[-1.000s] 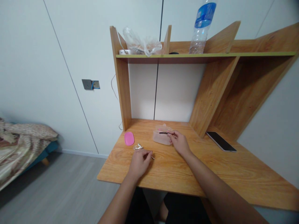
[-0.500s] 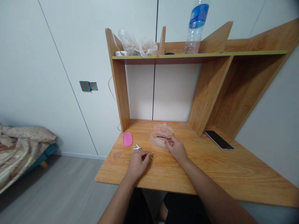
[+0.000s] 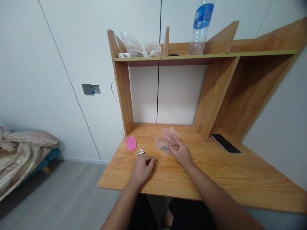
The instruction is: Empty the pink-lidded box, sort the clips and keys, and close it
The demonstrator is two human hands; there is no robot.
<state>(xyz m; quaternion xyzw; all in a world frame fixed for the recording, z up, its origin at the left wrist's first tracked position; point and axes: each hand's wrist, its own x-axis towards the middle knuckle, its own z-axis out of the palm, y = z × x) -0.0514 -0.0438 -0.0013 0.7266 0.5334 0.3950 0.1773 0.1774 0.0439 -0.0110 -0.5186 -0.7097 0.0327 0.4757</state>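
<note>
My right hand [image 3: 181,153] is at the right side of a clear oval plastic box [image 3: 161,142], its thumb and fingers closed on the rim. The box's clear lid [image 3: 170,132] with a pink handle is swung open behind it. Something small and dark shows faintly through the box's wall. My left hand [image 3: 142,168] rests on the desk with thumb and fingertips closed together; a thin metal end [image 3: 155,163] shows beside the thumb. Just beyond that hand lies a small bundle of shiny silver pieces [image 3: 140,152], too small to name surely.
A flat pink lid-like piece [image 3: 131,143] lies at the desk's left. To the right, a dark-screened tablet or phone [image 3: 225,143] lies beside the upright panel. The shelf [image 3: 182,58] above carries a plastic bottle [image 3: 201,28] and a clear plastic bag [image 3: 144,46].
The thin dark piece that my right fingers held over the box is no longer seen between them. Box and open lid have shifted slightly right. My left hand has stayed put.
</note>
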